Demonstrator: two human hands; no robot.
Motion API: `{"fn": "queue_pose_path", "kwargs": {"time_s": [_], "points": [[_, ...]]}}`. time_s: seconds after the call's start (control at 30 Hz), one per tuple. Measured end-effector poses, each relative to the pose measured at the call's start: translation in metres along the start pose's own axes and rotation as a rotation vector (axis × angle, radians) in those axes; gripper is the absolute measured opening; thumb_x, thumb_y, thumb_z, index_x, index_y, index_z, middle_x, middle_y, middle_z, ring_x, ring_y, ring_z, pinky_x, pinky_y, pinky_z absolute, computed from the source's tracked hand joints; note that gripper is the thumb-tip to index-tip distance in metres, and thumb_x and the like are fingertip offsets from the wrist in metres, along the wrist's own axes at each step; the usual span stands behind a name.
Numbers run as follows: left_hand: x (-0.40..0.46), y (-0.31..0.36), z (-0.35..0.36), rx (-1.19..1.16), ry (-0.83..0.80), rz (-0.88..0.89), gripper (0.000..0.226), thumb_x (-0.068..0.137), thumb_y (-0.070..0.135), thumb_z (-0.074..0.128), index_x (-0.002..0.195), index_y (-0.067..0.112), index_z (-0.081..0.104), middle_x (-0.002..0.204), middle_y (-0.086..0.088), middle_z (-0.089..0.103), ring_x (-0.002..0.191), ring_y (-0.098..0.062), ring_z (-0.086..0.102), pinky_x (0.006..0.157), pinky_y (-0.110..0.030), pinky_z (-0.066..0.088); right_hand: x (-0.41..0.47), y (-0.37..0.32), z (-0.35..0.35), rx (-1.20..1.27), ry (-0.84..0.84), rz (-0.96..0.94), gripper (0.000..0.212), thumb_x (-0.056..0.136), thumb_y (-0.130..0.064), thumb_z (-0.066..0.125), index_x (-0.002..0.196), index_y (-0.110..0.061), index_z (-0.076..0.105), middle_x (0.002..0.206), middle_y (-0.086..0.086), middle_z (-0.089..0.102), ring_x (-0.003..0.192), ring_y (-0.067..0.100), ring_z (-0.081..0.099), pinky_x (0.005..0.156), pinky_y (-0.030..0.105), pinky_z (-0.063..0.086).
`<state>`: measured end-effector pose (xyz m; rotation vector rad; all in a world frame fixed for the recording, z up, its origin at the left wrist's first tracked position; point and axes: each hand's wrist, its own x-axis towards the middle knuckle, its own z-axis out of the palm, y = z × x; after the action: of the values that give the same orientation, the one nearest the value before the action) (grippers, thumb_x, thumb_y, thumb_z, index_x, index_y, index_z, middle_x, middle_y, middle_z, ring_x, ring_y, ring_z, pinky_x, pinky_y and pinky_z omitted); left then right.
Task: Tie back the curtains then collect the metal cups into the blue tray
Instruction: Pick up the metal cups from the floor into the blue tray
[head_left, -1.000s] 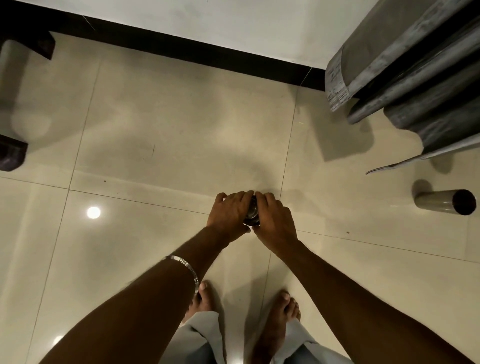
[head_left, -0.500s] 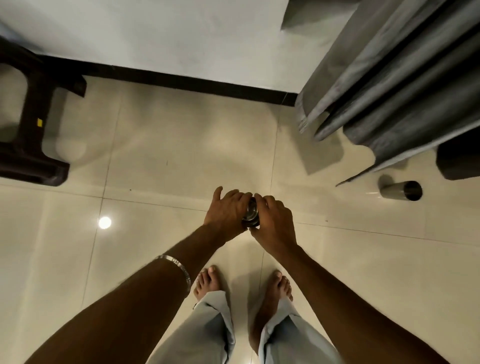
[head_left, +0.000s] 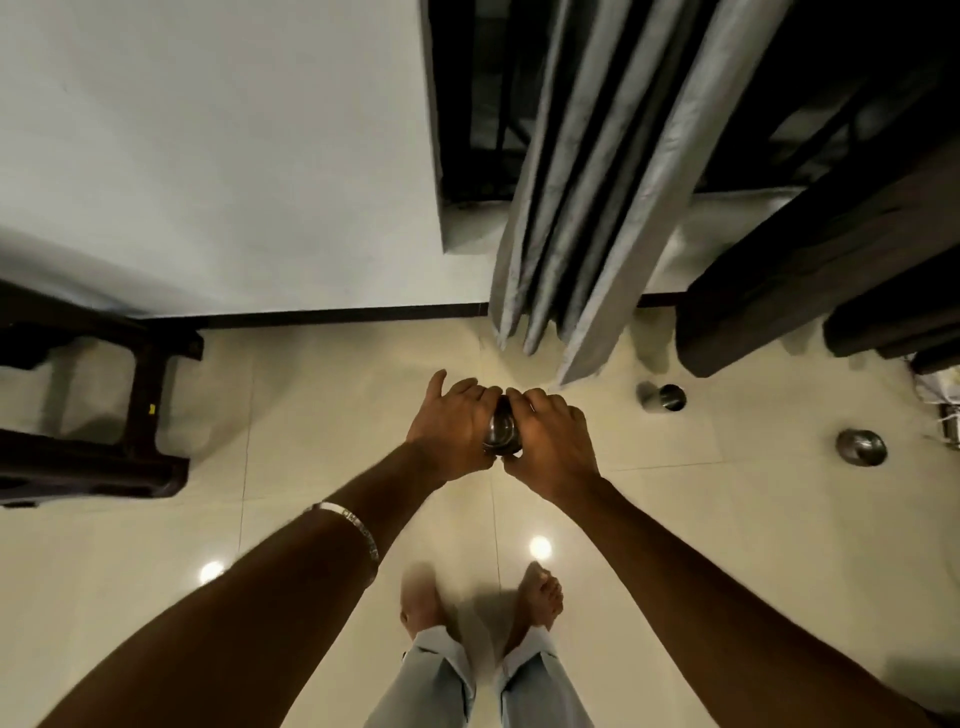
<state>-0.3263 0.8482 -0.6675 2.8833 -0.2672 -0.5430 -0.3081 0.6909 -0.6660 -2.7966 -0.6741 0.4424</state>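
Head view: I see both hands, left (head_left: 453, 434) and right (head_left: 550, 447), with their grip wrapped around the cups (head_left: 501, 439), which risk slipping to the floor (head_left: 727, 519) while walking.

Single head-worn view looks steeply down, near the hands, toward floor (head_left: 311, 415) and wall (head_left: 234, 156).

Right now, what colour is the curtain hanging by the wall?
Grey, with plain vertical folds; the curtain shows best in the head view.

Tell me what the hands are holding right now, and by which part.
Both hands, left hand and right hand, hold a metal cup between them, fingers curled round its opposite sides; its open mouth faces the camera.
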Motion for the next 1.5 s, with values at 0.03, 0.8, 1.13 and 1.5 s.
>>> {"fn": "queue_pose_path", "kwargs": {"time_s": [0.03,0.8,1.13,1.5], "points": [[0.0,0.008,-0.014,0.011,0.006,0.017,0.072,0.076,0.051,0.068,0.137,0.023,0.044,0.136,0.002,0.056,0.138,-0.021,0.039,0.118,-0.051,0.012,-0.005,0.002,-0.016,0.002,0.007,0.01,0.075,0.066,-0.031,0.08,0.133,-0.018,0.05,0.119,0.003,0.059,0.109,0.027,0.056,0.089,0.039,0.044],[0.031,0.381,-0.22,0.126,0.031,0.457,0.063,0.073,0.054,0.069,0.129,0.028,0.051,0.127,0.006,0.061,0.127,-0.014,0.049,0.118,-0.051,0.01,-0.243,0.195,-0.308,-0.055,0.148,0.428,0.07,0.075,-0.041,0.072,0.136,-0.021,0.045,0.13,0.005,0.053,0.118,0.027,0.047,0.097,0.042,0.04],[0.036,0.58,-0.222,0.199,-0.045,0.83,0.055,0.066,0.06,0.069,0.112,0.032,0.055,0.112,0.008,0.065,0.118,-0.017,0.056,0.116,-0.055,0.016,-0.395,0.294,-0.351,0.022,0.22,0.769,0.073,0.072,-0.044,0.074,0.136,-0.023,0.046,0.127,0.005,0.052,0.118,0.027,0.045,0.096,0.043,0.038],[0.038,0.781,-0.176,0.252,-0.227,1.136,0.061,0.07,0.055,0.072,0.122,0.028,0.054,0.12,0.003,0.062,0.121,-0.019,0.052,0.116,-0.057,0.012,-0.529,0.401,-0.346,0.118,0.239,1.132,0.076,0.074,-0.041,0.078,0.139,-0.024,0.044,0.135,0.004,0.05,0.124,0.026,0.043,0.104,0.044,0.036]]}}
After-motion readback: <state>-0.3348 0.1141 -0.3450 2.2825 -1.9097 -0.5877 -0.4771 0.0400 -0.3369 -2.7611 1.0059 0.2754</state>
